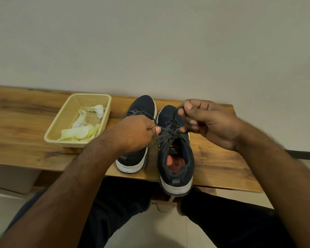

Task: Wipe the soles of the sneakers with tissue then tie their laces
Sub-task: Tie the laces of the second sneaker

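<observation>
Two dark sneakers with white soles stand side by side on a wooden bench [25, 122], toes toward the wall. The right sneaker [175, 158] shows an orange insole and overhangs the bench's front edge. My left hand [136, 133] pinches one end of its dark lace [170, 129] just left of the eyelets. My right hand [208, 122] pinches the other end, lifted into a loop above the shoe's toe. The left sneaker [138, 108] lies partly hidden under my left hand and forearm, its laces loose on top.
A cream plastic basket [68, 111] sits left of the shoes and holds crumpled used tissues [82, 127]. A plain wall stands close behind the bench. My knees in dark trousers are under the bench's front edge, over a tiled floor.
</observation>
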